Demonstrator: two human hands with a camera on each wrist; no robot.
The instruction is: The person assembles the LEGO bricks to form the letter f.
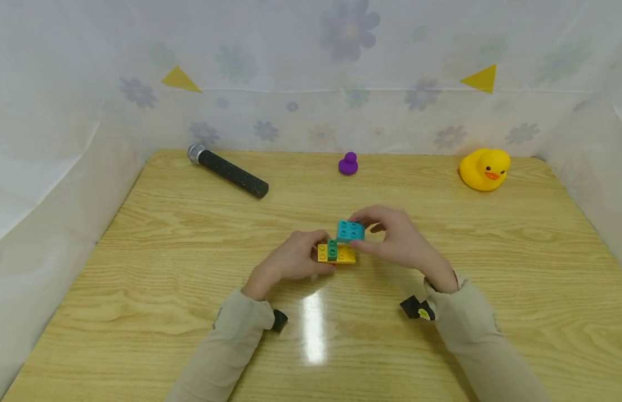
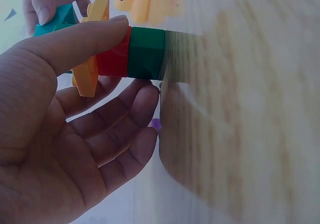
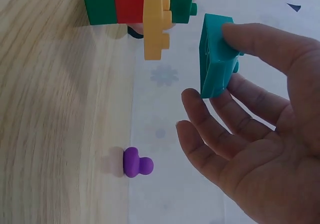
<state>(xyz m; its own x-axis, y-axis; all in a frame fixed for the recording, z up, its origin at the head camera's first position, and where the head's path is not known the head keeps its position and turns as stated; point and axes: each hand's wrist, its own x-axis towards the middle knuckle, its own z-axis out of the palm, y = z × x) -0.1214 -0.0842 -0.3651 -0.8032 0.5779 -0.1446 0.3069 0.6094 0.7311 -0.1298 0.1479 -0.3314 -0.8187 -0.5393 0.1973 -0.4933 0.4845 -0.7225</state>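
Note:
My left hand (image 1: 295, 258) grips a stack of toy building bricks standing on the table, its thumb across the red brick (image 2: 114, 61). Beneath the red one is a dark green brick (image 2: 146, 53); over it lies a flat yellow brick (image 1: 347, 255), topped by a small green brick (image 1: 332, 250). Just above the yellow brick's right part, my right hand (image 1: 398, 240) pinches a turquoise brick (image 1: 350, 230) between thumb and fingers. The right wrist view shows a gap between the turquoise brick (image 3: 217, 56) and the stack. The left fingers' contact behind the stack is partly hidden.
A black microphone (image 1: 233, 173) lies at the back left of the wooden table (image 1: 165, 268). At the back middle sits a small purple figure (image 1: 348, 164), and a yellow rubber duck (image 1: 484, 170) stands at the back right. A flowered white curtain (image 1: 291, 67) hangs behind.

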